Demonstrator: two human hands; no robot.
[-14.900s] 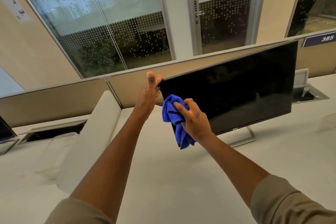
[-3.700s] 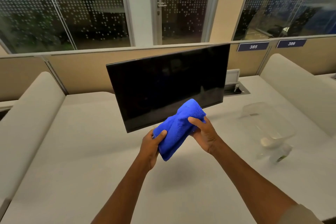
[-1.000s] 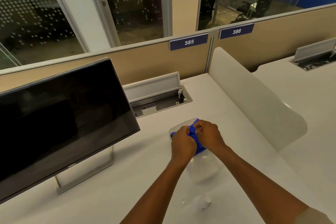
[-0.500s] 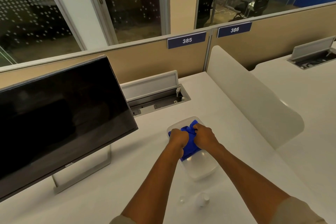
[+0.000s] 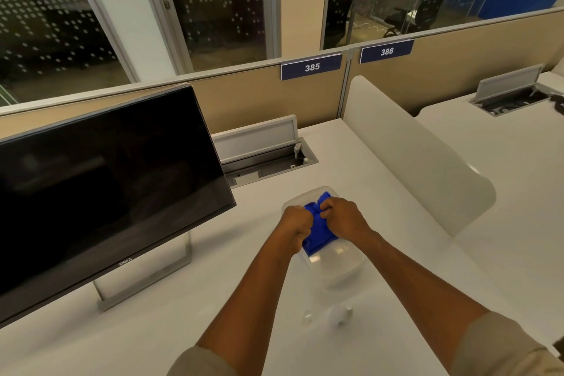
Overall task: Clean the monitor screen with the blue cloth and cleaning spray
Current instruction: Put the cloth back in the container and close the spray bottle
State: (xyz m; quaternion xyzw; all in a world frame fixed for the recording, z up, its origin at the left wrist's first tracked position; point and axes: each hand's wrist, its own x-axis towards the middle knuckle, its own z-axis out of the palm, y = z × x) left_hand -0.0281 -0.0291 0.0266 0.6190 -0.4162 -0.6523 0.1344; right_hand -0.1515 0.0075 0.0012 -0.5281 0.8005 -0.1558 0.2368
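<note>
Readable text: "DELL" logo on bottom bezel of the monitor (image 5: 100,192); 2 blue number plates on the partition, "385" (image 5: 311,66) and "386" (image 5: 386,51); "PUSH" running vertically on the glass door (image 5: 213,6) by its handle.

Counts: 1 monitor, screen dark, tilted back on a silver stand, at left of the white tabletop (image 5: 152,314). 1 blue cloth (image 5: 317,227), bunched up, sitting in 1 clear plastic container (image 5: 338,259) just right of the monitor. 2 hands on it: left hand (image 5: 296,221) w/ fingers clenched round the cloth's left side, right hand (image 5: 343,217) w/ fingers clenched round its right side, knuckles up. 1 small clear spray bottle (image 5: 338,313) lying on the tabletop near the container, nearer the person; blurry, label unreadable. 2 open cable trays w/ raised flaps, one behind the container (image 5: 262,152), one on the next desk (image 5: 512,94).
</note>
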